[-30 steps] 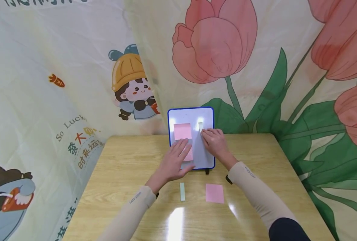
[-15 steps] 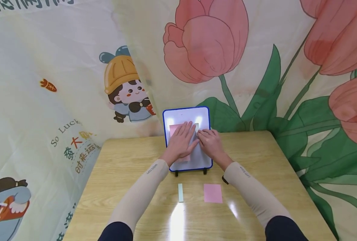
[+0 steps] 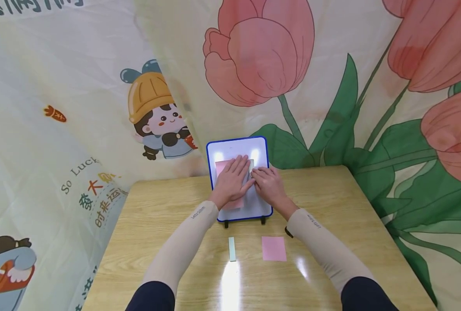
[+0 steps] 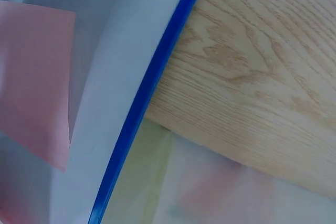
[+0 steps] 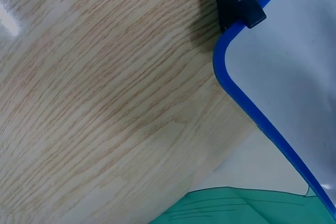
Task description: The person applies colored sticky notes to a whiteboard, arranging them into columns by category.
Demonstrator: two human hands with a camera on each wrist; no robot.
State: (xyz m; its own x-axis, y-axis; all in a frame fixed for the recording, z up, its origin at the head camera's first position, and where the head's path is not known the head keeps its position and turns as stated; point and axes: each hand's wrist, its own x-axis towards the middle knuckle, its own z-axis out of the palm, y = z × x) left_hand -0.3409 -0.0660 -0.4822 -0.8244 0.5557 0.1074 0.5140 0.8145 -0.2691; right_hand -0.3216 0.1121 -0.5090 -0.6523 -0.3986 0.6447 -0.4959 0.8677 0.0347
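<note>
A small whiteboard (image 3: 259,203) with a blue frame leans upright on a stand with black feet. My left hand (image 3: 230,185) lies with straight fingers over its left and middle part. Partly beneath that hand are an upper pink sticky note (image 3: 219,166) and a lower pink sticky note (image 3: 234,204). A narrow pale green paper strip (image 3: 251,163) shows between my hands. My right hand (image 3: 270,186) has bent fingertips at the strip's lower end and seems to pinch it; its thumb is hidden. Neither wrist view shows fingers.
On the wooden table (image 3: 168,211) in front of the board lie another pale green strip (image 3: 232,249) and a loose pink note (image 3: 274,249). A black stand foot (image 5: 237,1) grips the board's lower edge. Behind hangs a printed cloth (image 3: 261,65).
My left hand has moved up and right from the lower pink note to beside the green strip, covering much of the upper note. The right hand stays at the strip. The head view has shifted slightly.
</note>
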